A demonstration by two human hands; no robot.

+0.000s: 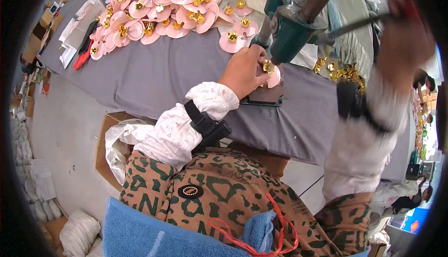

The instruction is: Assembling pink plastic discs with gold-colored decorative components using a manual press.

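My left hand [243, 71] is closed, its thumb and fingertips at a pink disc [273, 77] with a gold crown-shaped metal piece [268, 66] on it. The disc sits on the base plate [265, 99] of a green hand press [293, 34], directly below the ram. At the right, my raised right hand [399, 47] is blurred by motion. It meets the outer end of the press's lever [361, 25] and appears wrapped round it; the single fingers cannot be made out.
A heap of pink discs with gold pieces [158, 9] covers the table's far left. Loose gold pieces [347, 75] lie right of the press. Red-handled scissors or pliers [84, 54] rest by white paper [74, 35]. A cardboard box with a white liner [109, 147] stands below the table edge.
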